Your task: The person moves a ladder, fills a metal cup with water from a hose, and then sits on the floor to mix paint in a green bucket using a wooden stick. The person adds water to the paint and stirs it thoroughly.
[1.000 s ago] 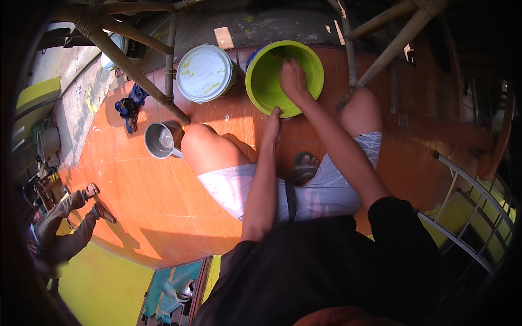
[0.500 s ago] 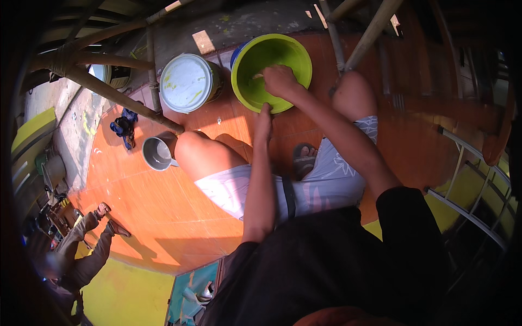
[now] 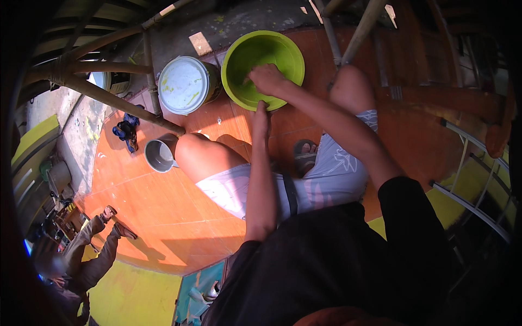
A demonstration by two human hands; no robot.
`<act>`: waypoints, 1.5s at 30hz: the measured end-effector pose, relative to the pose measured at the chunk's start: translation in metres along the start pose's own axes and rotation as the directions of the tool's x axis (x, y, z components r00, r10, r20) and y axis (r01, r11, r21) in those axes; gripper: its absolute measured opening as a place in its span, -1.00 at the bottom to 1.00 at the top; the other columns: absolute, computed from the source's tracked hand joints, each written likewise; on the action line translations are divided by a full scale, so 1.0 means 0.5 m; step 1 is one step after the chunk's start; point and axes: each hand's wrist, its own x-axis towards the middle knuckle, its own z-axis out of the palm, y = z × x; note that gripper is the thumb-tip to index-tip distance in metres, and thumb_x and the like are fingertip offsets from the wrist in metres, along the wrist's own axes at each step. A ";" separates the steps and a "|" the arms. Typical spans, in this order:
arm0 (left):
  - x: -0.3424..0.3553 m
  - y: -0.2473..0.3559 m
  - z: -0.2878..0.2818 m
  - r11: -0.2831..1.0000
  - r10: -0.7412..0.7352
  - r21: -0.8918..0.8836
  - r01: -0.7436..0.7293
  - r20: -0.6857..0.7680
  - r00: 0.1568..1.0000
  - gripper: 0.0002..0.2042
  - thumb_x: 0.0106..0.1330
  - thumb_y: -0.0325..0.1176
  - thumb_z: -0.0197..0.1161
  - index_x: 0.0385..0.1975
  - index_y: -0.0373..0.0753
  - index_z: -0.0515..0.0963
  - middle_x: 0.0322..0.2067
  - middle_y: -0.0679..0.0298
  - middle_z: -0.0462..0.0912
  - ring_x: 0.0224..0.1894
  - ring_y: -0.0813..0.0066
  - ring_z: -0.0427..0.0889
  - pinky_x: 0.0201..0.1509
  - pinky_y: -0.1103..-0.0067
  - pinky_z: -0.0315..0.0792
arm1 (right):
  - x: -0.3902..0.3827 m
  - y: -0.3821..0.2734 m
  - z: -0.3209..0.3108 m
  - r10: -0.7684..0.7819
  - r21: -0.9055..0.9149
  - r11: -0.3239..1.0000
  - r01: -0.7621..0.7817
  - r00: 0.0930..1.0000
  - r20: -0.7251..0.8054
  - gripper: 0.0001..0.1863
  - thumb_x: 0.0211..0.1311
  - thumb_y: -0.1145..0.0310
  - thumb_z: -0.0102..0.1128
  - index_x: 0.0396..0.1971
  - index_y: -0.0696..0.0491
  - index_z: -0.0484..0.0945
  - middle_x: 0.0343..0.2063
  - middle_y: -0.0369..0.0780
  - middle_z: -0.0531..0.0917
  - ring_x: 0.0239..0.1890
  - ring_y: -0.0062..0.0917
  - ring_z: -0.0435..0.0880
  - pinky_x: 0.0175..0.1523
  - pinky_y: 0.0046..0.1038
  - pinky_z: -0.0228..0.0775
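Note:
In front of my bent knees is a round lime-green basin (image 3: 297, 60), tilted so that its inside faces me. My left hand (image 3: 261, 120) holds the basin's near rim, thumb against the edge. Over the inside of the basin, my right hand (image 3: 266, 80) is closed, its fingertips toward the left wall. Something pale shows at those fingertips, too small and shaded to name. To the basin's left stands a bucket with a white, yellow-stained lid (image 3: 184, 85).
A grey dipper (image 3: 159, 156) sits by my left knee, with a dark blue bundle of cloth (image 3: 126, 130) beyond it. Bamboo poles (image 3: 117, 102) cross at the far left. A metal ladder-like frame (image 3: 473, 157) is at right. Another person (image 3: 89, 255) sits at lower left.
The basin has shifted slightly left, and my left hand is still at its rim. My right hand has moved left and a little down inside it.

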 end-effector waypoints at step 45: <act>0.052 0.278 -0.009 0.049 0.459 0.960 -0.276 0.224 0.860 -0.72 0.25 -0.31 0.09 -0.18 -0.37 0.30 -0.20 -0.31 0.52 -0.12 -0.34 0.51 -0.04 0.06 0.37 | 0.058 -0.062 0.043 0.202 0.058 0.979 -0.196 0.968 -0.149 -0.81 0.04 0.49 0.06 -0.52 0.14 0.69 -0.40 0.02 0.68 -0.30 -0.16 0.71 -0.20 -0.20 0.55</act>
